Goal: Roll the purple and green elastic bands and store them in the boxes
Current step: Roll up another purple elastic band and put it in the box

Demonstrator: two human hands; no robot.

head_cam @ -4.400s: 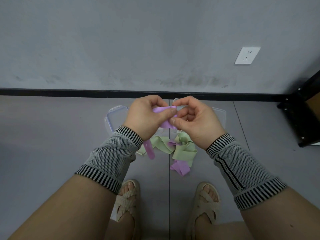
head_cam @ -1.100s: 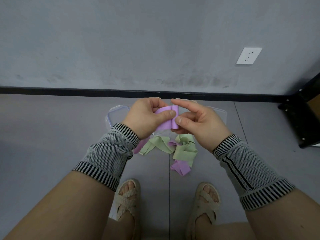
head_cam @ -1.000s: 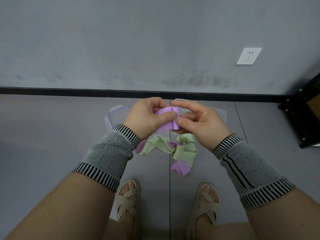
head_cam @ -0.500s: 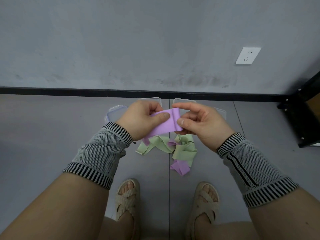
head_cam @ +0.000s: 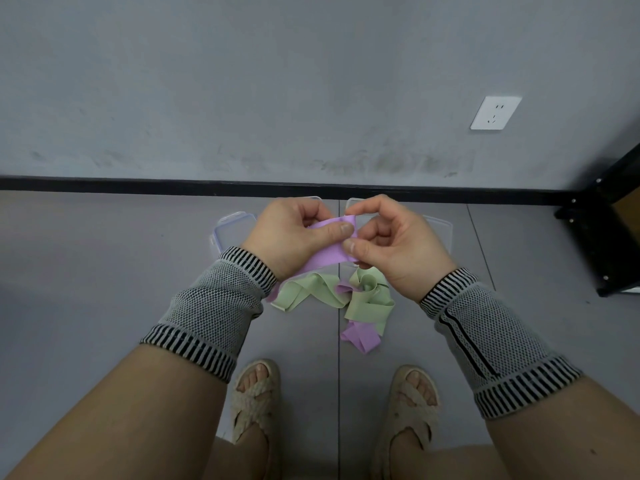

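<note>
Above the grey floor (head_cam: pixel 104 271), just in front of our knees, we hold one purple band (head_cam: pixel 329 252) between both hands: the left hand (head_cam: pixel 294 237) pinches it flat under the thumb, fingers curled behind, and the right hand (head_cam: pixel 394 251) pinches its free end between thumb and forefinger. We judge this to be the start of the roll, since the end looks only just turned over; the next move calls for tight, even turns with the edges kept in line while the left hand feeds out slack. The band is a flat, matte, limp strip whose tail drops toward the pile below. There the green bands (head_cam: pixel 367 299) lie in loose folded loops, tangled with another purple strip (head_cam: pixel 360 337), none of them rolled. Beyond our hands stand the clear plastic boxes (head_cam: pixel 438 230) with rounded corners, mostly hidden, beside a translucent lid (head_cam: pixel 232 230); we cannot tell what they hold.
</note>
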